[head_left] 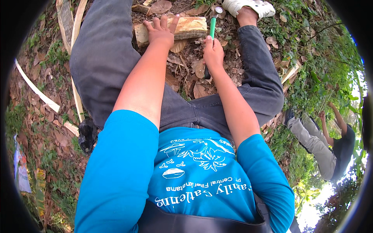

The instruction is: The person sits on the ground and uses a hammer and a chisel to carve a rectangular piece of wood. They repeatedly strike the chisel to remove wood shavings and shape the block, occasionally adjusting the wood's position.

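Observation:
A split block of pale wood (191,28) lies on the leafy ground between my legs. My left hand (161,32) rests on top of its left part, fingers spread. Wrapped round the green handle of a hammer (213,26) is my right hand (213,53), just right of the block. The hammer's metal head points away from me, near my shoe, and the dark end of its handle shows below my fist. Whether the hammer touches the block, I cannot tell.
Long pale wood strips (77,97) lie left of my leg, with another curved strip (38,86) farther left. My light clog (250,7) is just beyond the hammer. At the right, another person (324,145) in grey trousers is among green plants. Dry leaves cover the ground.

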The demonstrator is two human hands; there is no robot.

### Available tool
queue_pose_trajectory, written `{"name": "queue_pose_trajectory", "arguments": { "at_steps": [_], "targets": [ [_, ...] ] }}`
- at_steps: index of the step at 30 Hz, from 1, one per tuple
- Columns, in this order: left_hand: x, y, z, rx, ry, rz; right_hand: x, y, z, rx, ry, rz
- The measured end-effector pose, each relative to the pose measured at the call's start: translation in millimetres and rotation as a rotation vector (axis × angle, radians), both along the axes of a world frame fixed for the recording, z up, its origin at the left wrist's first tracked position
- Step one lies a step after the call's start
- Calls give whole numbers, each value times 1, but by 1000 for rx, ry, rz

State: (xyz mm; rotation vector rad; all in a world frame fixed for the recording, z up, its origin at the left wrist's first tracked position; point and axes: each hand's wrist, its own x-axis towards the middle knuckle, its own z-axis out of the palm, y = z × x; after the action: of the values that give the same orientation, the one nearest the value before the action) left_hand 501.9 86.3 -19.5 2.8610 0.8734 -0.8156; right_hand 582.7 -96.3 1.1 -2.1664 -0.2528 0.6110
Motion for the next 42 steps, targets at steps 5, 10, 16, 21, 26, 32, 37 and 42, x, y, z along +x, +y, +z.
{"name": "queue_pose_trajectory", "arguments": {
  "at_steps": [5, 10, 16, 21, 26, 32, 37, 42],
  "targets": [
    [2, -3, 2, 36, 4, -8, -3, -3, 0, -102, -41, 38],
    [0, -4, -3, 94, 21, -39, -19, -13, 6, -111, -87, 85],
    [3, -4, 9, 137, 72, -80, -17, -16, 4, -122, 6, 37],
    [4, -4, 11, 150, 80, -98, -20, -19, -2, -112, 103, -39],
    [3, -4, 5, 134, 43, -79, -34, -23, 23, -49, 323, -101],
    [-3, -3, -11, 128, -82, -53, -50, -15, 36, 280, 311, -75],
    [-4, 6, -8, -98, -112, 28, -11, 30, 23, 439, 229, -10],
    [1, 10, -8, -195, -145, 59, -19, 18, 6, 131, 366, -41]
  ]
}}
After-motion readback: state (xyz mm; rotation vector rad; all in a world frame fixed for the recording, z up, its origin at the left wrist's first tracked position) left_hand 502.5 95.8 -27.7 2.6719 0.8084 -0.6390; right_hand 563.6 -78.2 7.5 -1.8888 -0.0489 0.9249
